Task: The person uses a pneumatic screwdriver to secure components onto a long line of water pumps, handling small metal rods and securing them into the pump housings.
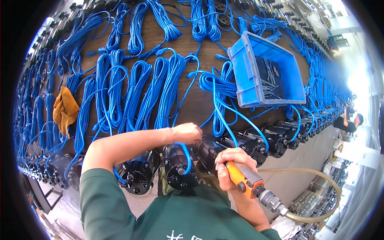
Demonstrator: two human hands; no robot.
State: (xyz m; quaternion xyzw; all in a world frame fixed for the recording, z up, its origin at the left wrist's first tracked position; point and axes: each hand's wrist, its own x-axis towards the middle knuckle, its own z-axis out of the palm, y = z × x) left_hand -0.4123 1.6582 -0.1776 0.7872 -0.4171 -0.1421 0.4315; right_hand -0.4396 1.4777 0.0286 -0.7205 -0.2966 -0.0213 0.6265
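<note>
My right hand point(235, 163) is wrapped round an orange and black air tool point(245, 179), its hose fitting pointing back toward me. The tool's front end is hidden behind my fingers, beside a black cylindrical motor-like unit point(206, 150). Across my body reaches my left arm, and my left hand point(187, 133) is curled closed at the far end of that unit. Whatever its fingers hold is too hidden to make out. Just left of the unit, close to my body, lies another black unit point(176, 166) with a blue cable point(187, 158) arching from its end cap.
Coiled blue cables point(172, 90) cover much of the brown table point(160, 48). A blue bin point(272, 74) with thin metal rods stands tilted at right. An orange cloth point(65, 110) lies left. Several black units line the near edge. A tan air hose point(336, 188) loops right; a person point(350, 122) is beyond.
</note>
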